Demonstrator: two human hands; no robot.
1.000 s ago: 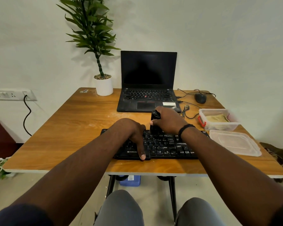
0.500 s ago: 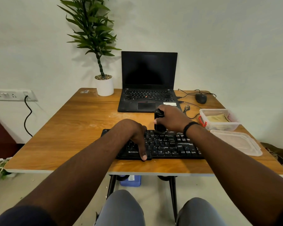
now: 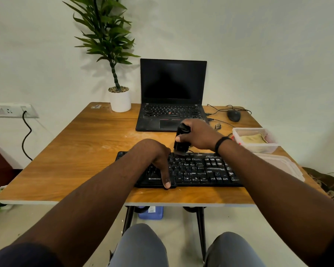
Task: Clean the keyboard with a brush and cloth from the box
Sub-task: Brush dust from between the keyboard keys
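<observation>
Your right hand [image 3: 198, 134] was curled round the black brush [image 3: 181, 139], thumb against its near side and fingers wrapped over the top, a firm closed grip. The brush stood nearly upright with its lower end on the back row of the keyboard [image 3: 197, 170], close to the middle. Your left hand [image 3: 152, 155] rested on the keyboard's left half, fingers bent down onto the keys and thumb stretched to the front edge, holding nothing. The keyboard lay near the front of the desk [image 3: 81, 151]. To its right, the open box [image 3: 255, 139] held the cloth [image 3: 253, 139], with the lid [image 3: 281, 166] lying just in front.
</observation>
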